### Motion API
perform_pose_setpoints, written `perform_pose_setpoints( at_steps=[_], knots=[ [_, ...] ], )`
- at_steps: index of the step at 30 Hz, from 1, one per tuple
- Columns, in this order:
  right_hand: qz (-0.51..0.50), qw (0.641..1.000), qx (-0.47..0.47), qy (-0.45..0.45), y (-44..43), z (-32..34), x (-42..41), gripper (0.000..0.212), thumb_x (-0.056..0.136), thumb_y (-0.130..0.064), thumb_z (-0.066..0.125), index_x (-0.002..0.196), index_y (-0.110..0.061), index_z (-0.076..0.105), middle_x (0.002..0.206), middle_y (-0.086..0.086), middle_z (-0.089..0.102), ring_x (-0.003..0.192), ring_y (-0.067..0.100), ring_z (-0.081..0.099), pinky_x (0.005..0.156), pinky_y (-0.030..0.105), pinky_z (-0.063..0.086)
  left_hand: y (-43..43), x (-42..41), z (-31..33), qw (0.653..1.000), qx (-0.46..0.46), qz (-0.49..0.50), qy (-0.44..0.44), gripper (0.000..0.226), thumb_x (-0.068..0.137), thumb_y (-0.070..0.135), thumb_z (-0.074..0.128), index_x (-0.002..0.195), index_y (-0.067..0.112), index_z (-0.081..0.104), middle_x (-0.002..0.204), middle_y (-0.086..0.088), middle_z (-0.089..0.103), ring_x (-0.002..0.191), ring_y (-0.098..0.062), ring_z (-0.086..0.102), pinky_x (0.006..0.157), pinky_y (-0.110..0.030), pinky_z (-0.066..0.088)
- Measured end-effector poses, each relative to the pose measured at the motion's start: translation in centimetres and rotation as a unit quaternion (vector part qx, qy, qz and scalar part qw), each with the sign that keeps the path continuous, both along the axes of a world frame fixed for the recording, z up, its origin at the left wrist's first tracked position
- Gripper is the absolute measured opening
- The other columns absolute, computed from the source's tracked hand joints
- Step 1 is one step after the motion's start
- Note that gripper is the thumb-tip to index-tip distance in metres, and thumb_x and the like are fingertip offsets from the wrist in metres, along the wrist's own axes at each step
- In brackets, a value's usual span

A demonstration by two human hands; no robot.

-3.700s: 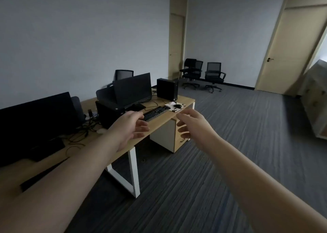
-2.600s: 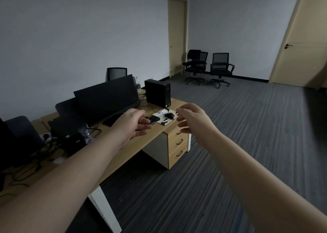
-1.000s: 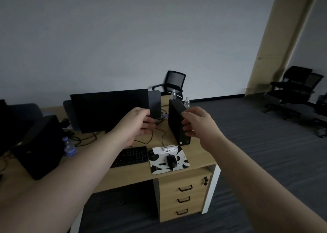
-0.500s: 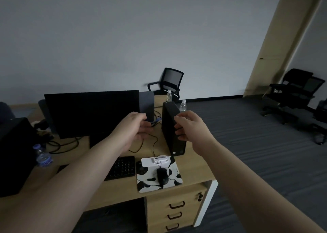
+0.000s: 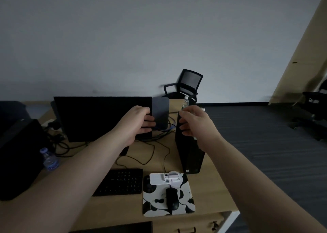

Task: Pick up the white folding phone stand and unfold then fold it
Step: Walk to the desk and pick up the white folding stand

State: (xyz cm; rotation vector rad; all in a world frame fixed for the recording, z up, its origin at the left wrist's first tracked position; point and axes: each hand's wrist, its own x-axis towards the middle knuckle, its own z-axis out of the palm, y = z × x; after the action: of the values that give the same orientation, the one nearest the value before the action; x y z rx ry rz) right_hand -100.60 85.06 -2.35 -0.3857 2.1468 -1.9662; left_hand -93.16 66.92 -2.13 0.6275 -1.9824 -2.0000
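Note:
The white folding phone stand (image 5: 165,179) lies flat and folded at the far edge of a black-and-white mouse pad (image 5: 184,195) on the wooden desk (image 5: 157,153). My left hand (image 5: 137,122) and my right hand (image 5: 196,123) are both stretched out in the air above the desk, well beyond the stand and not touching it. Both hands hold nothing, with the fingers loosely curled and apart.
A black mouse (image 5: 172,198) sits on the pad just in front of the stand. A black keyboard (image 5: 120,182) lies left of it, a black computer tower (image 5: 189,149) right behind it. A dark monitor (image 5: 99,119), cables, water bottles (image 5: 49,160) and an office chair (image 5: 187,86) stand further back.
I have come closer to the desk, so the stand, pad and keyboard now sit lower and nearer in view. Both hands stay raised and empty.

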Motion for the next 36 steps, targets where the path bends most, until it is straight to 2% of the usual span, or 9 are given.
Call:
perform_pose_setpoints(
  at_steps=[6,13,20,25,31,36],
  knots=[
    [0.039,0.999,-0.003,0.004,-0.6,-0.2,-5.0,0.016,0.095,-0.023,0.064,0.108,-0.014,0.065,0.085,0.007,0.065,0.074,0.021,0.063,0.065,0.035,0.055,0.1,-3.2,-0.3,0.999,-0.003,0.032,0.003,0.036,0.105,0.027,0.052,0.133,0.004,0.056,0.119,-0.021,0.070,0.106,-0.033,0.073,0.095,-0.047,0.059],
    [0.074,0.997,-0.019,0.006,0.4,0.0,-11.6,0.016,0.096,-0.021,0.061,0.108,-0.010,0.065,0.079,0.003,0.062,0.069,0.018,0.060,0.066,0.036,0.053,2.1,-8.3,-0.1,0.997,-0.010,0.079,0.004,0.036,0.104,0.026,0.053,0.133,0.004,0.055,0.118,-0.020,0.071,0.105,-0.033,0.074,0.092,-0.045,0.059],
    [0.099,0.995,-0.005,-0.024,0.3,-2.8,-14.8,0.011,0.095,-0.023,0.063,0.103,-0.016,0.065,0.085,0.006,0.064,0.072,0.020,0.062,0.064,0.034,0.055,3.3,-10.8,-1.8,0.996,-0.015,0.087,-0.019,0.036,0.103,0.026,0.054,0.133,0.006,0.055,0.119,-0.020,0.071,0.106,-0.032,0.074,0.097,-0.049,0.059],
    [0.101,0.995,-0.001,-0.027,-0.6,-4.2,-15.7,0.014,0.094,-0.026,0.064,0.105,-0.017,0.065,0.088,0.005,0.066,0.074,0.020,0.064,0.061,0.031,0.052,1.7,-11.9,-2.9,0.995,-0.025,0.089,-0.022,0.036,0.103,0.027,0.056,0.132,0.008,0.056,0.117,-0.018,0.072,0.104,-0.030,0.075,0.094,-0.047,0.060],
    [0.076,0.996,0.001,-0.056,-2.0,-6.4,-14.9,0.013,0.096,-0.024,0.063,0.106,-0.017,0.066,0.090,0.007,0.065,0.075,0.020,0.062,0.072,0.038,0.056,-0.3,-12.3,-5.7,0.998,0.001,0.052,-0.043,0.037,0.103,0.027,0.055,0.135,0.007,0.055,0.115,-0.017,0.073,0.102,-0.031,0.075,0.089,-0.044,0.061],
    [0.042,0.998,0.025,-0.043,-3.3,-9.0,-13.8,0.012,0.096,-0.027,0.065,0.107,-0.023,0.067,0.089,0.006,0.067,0.079,0.021,0.064,0.079,0.041,0.058,-3.5,-12.0,-8.4,0.999,0.009,0.032,-0.044,0.034,0.103,0.026,0.056,0.132,0.008,0.057,0.115,-0.016,0.073,0.100,-0.027,0.076,0.087,-0.043,0.061]
  ],
)
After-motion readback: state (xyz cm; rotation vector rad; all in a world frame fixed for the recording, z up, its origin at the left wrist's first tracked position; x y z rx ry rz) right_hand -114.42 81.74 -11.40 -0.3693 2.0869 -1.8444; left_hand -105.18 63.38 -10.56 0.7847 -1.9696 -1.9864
